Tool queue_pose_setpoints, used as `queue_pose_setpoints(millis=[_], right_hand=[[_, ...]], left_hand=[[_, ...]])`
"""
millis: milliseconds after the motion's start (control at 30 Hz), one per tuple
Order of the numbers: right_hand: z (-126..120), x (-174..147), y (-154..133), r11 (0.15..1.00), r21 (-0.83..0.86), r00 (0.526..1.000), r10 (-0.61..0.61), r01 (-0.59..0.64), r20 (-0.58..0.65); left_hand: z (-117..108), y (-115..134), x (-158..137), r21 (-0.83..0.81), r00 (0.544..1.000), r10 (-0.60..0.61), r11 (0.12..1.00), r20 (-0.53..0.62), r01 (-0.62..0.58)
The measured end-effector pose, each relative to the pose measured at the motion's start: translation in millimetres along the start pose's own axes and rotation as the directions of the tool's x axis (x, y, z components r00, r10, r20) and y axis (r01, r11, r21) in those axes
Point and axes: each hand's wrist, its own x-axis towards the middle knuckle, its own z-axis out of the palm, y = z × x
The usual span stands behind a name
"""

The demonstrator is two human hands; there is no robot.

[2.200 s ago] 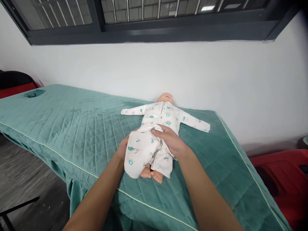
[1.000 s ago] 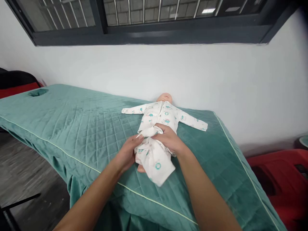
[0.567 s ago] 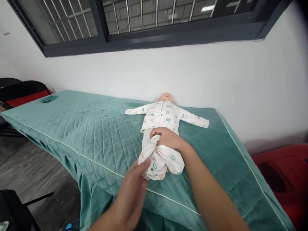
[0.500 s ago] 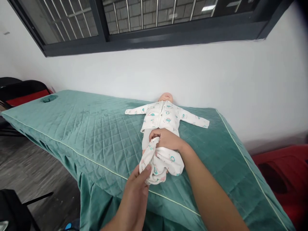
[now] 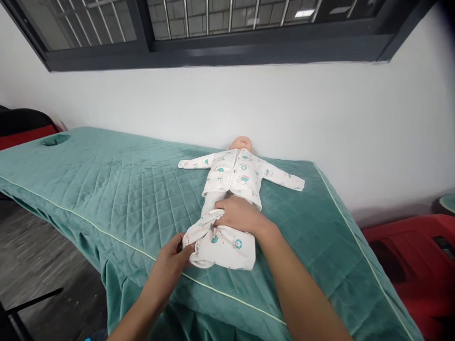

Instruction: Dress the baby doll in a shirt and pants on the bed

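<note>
A baby doll (image 5: 241, 142) lies on its back on the green quilted bed, its head towards the wall. It wears a white printed baby jacket (image 5: 232, 175) with both sleeves spread. Bunched around its lower legs are white printed baby pants (image 5: 227, 246). My left hand (image 5: 174, 255) pinches the pants at their lower left edge, thumb on top. Higher up, between the doll's legs, my right hand (image 5: 236, 213) has its fingers closed on the upper edge of the pants. The doll's feet are hidden in the cloth.
The green bed (image 5: 135, 189) runs along a white wall under a barred window (image 5: 220, 52). A face hole (image 5: 55, 140) is at its far left. Red plastic objects (image 5: 415, 255) stand at the right, and a black and red chair (image 5: 26, 128) at the left.
My left hand has moved left and slightly up, pulling the edge of the pants outward. The pants are spread wider and flatter over the legs. The view has shifted slightly.
</note>
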Motion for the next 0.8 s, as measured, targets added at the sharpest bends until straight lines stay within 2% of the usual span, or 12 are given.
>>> queue_pose_setpoints(millis=[100,200,267,333,433,567,700,800], right_hand=[[1.8,-0.3,0.8,1.0,-0.025,1.0,-0.002,0.002,0.002],[0.7,-1.6,2.9,0.996,0.082,0.999,-0.032,0.032,0.004],[-1.3,-2.3,5.2,0.98,0.19,0.999,-0.053,0.051,0.003],[-3.4,-2.6,7.8,0.953,0.297,0.999,-0.054,0.054,-0.007],[-5.5,-2.7,11.0,0.907,0.419,0.999,-0.033,0.032,-0.005],[-7.5,-3.5,12.3,0.868,0.497,1.0,0.005,-0.016,0.022],[-10.6,-4.3,11.4,0.834,0.55,0.999,0.045,-0.049,0.019],[-12.4,-4.0,10.5,0.817,0.575,0.997,0.076,-0.055,-0.012]], left_hand=[[1.7,-1.6,5.2,-0.058,0.998,-0.027,0.998,0.051,0.03],[4.4,-1.6,8.5,-0.149,0.99,-0.011,0.988,0.142,0.032],[7.3,1.3,10.8,-0.186,0.986,0.036,0.983,0.162,-0.006],[10.3,4.9,14.7,-0.18,0.985,0.118,0.979,0.127,-0.094],[12.8,8.0,26.5,-0.127,0.966,0.252,0.962,0.065,-0.242],[10.3,9.4,53.6,-0.025,0.922,0.386,0.922,0.013,-0.386],[6.9,14.8,88.1,0.158,0.853,0.52,0.839,0.051,-0.521],[8.9,20.6,114.7,0.3,0.82,0.563,0.769,0.101,-0.564]])
